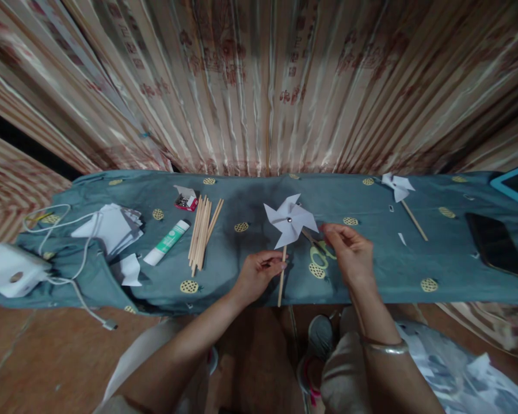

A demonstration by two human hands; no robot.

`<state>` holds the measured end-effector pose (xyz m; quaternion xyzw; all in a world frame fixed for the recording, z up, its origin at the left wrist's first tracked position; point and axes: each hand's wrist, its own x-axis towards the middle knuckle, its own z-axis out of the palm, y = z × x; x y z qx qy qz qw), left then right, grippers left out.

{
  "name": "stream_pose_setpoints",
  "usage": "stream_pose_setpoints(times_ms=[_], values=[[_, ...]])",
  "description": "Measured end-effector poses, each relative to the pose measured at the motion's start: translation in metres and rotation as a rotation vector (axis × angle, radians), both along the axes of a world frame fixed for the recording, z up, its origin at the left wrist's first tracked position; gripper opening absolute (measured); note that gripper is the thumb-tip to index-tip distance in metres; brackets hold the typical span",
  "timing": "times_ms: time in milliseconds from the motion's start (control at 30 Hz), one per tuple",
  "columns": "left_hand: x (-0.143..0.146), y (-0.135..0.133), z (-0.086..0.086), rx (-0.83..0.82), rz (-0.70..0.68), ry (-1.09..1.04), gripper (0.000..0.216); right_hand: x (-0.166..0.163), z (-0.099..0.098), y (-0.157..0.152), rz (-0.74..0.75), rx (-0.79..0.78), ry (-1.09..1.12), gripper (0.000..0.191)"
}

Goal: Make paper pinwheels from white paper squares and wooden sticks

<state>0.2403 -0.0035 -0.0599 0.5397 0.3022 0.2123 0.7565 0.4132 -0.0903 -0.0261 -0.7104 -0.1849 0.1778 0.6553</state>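
A white paper pinwheel (290, 221) with a metal pin at its centre stands on a thin wooden stick (281, 282). My left hand (259, 275) pinches that stick just below the paper blades. My right hand (349, 250) hovers to the right of the pinwheel with its fingers curled near one blade tip, and I cannot make out anything in them. Green-handled scissors (322, 253) lie on the cloth under the right hand.
The teal cloth with pineapple prints (242, 201) covers a low table. On it lie a bundle of wooden sticks (202, 233), a glue stick (167, 242), a box of pins (185, 200), white paper sheets (110, 227), a second pinwheel (399, 190), a phone (496, 244) and a white charger (11, 269).
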Motion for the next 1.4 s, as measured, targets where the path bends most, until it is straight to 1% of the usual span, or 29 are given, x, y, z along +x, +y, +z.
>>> stream_pose_setpoints(times_ms=[167, 300, 733, 967, 1067, 1200, 1400], values=[[0.0, -0.001, 0.001, -0.007, 0.002, -0.002, 0.031, -0.003, 0.0, 0.002, 0.065, 0.025, 0.008, 0.022], [0.001, -0.002, 0.003, -0.008, 0.0, -0.01, 0.033, -0.005, 0.0, 0.003, 0.073, 0.058, 0.058, 0.018], [0.001, 0.0, -0.001, 0.03, 0.03, -0.023, 0.035, -0.008, -0.011, 0.004, 0.132, 0.047, 0.077, 0.019], [0.003, 0.001, -0.001, 0.027, 0.048, -0.014, 0.032, -0.012, -0.007, 0.007, 0.124, 0.03, 0.16, 0.021], [0.002, 0.003, -0.001, 0.028, 0.045, -0.001, 0.032, -0.015, -0.006, 0.008, 0.135, 0.046, 0.201, 0.02], [0.002, 0.005, -0.001, 0.04, 0.042, 0.024, 0.035, -0.02, -0.006, 0.01, 0.171, 0.073, 0.22, 0.02], [0.007, 0.007, 0.0, 0.075, 0.054, 0.03, 0.035, -0.03, -0.004, 0.014, 0.264, 0.093, 0.213, 0.02]])
